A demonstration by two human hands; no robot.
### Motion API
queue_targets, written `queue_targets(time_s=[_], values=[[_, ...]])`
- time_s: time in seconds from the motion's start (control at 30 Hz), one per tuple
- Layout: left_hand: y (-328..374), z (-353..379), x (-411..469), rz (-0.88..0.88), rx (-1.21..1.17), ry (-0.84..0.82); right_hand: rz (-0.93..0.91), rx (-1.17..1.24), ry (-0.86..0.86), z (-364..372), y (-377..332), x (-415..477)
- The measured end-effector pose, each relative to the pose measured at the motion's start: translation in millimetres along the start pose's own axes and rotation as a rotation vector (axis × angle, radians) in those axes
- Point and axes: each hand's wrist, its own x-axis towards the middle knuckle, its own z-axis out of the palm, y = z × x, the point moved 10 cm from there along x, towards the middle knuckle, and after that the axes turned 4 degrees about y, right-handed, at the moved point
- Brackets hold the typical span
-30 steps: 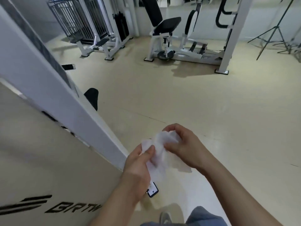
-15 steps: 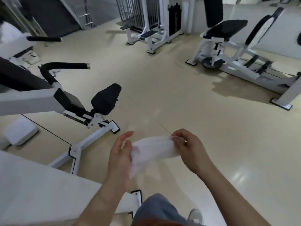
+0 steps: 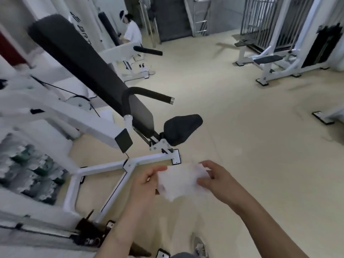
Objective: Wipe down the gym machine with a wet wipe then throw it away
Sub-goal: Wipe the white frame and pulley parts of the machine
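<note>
A white wet wipe (image 3: pixel 179 180) is stretched flat between both hands at waist height. My left hand (image 3: pixel 147 185) pinches its left edge and my right hand (image 3: pixel 216 180) pinches its right edge. Just ahead and to the left stands the gym machine (image 3: pixel 104 125), white-framed with a long black back pad (image 3: pixel 80 58), a small black seat (image 3: pixel 181 128) and a black curved handle (image 3: pixel 149 94). The hands hover above the machine's floor frame (image 3: pixel 149 158), apart from it.
A weight stack (image 3: pixel 28 170) sits at the far left. Another white machine with a bench (image 3: pixel 275 60) stands at the back right. A person in a white shirt (image 3: pixel 131 31) is at the back left. Beige floor (image 3: pixel 260 146) spreads to the right.
The view has swung left, bringing the black-padded machine close. The crumpled wipe has been pulled open wider between the two hands.
</note>
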Motion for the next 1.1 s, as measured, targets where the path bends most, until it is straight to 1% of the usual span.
queue_targets(time_s=[0.1,0.17,0.23,0.3,0.37,0.47,0.53,0.6,0.67,0.73,0.77,0.83,0.87,0.9,0.97,1.0,1.1], values=[[30.8,-7.4,34.4,0.105,0.06,0.135,-0.096,0.018,0.053,-8.7,-45.8,57.0],[53.7,-13.9,53.2,0.175,0.144,0.226,-0.13,0.046,0.079,-10.4,-68.9,91.1],[77.2,-17.6,68.0,0.239,0.262,0.288,-0.164,0.058,0.076,-10.0,-86.9,123.3],[97.8,-15.6,84.8,0.262,0.38,0.32,-0.168,0.05,0.048,-10.8,-100.7,154.7],[115.3,-12.1,105.0,0.26,0.428,0.353,-0.198,0.012,0.014,-14.1,-116.2,187.3],[138.4,-0.3,138.8,0.254,0.44,0.41,-0.342,-0.106,0.004,-24.1,-150.3,237.5],[150.7,14.6,171.1,0.249,0.446,0.463,-0.413,-0.158,-0.046,-31.3,-172.4,276.1],[154.7,22.6,194.8,0.243,0.479,0.498,-0.441,-0.17,-0.083,-35.2,-186.9,300.2],[154.9,32.2,216.4,0.209,0.506,0.518,-0.446,-0.192,-0.08,-43.4,-193.6,326.0],[159.4,40.7,241.8,0.177,0.478,0.563,-0.459,-0.276,-0.046,-53.3,-202.9,364.6],[161.3,41.9,252.7,0.166,0.461,0.594,-0.476,-0.36,-0.034,-52.2,-209.4,379.2],[157.1,41.7,268.2,0.128,0.451,0.653,-0.564,-0.614,-0.031,-34.5,-217.4,392.1],[154.1,41.7,271.1,0.106,0.458,0.68,-0.62,-0.722,-0.073,-17.3,-216.5,390.3],[151.3,41.6,273.1,0.092,0.47,0.702,-0.669,-0.79,-0.165,6.0,-209.3,385.3],[146.2,38.4,276.6,0.076,0.494,0.737,-0.675,-0.81,-0.395,54.1,-181.6,374.6],[142.2,34.7,277.6,0.061,0.504,0.75,-0.667,-0.809,-0.445,70.5,-170.3,372.1],[125.1,27.3,282.2,0.027,0.553,0.71,-0.696,-0.847,-0.401,94.3,-162.9,386.7]])
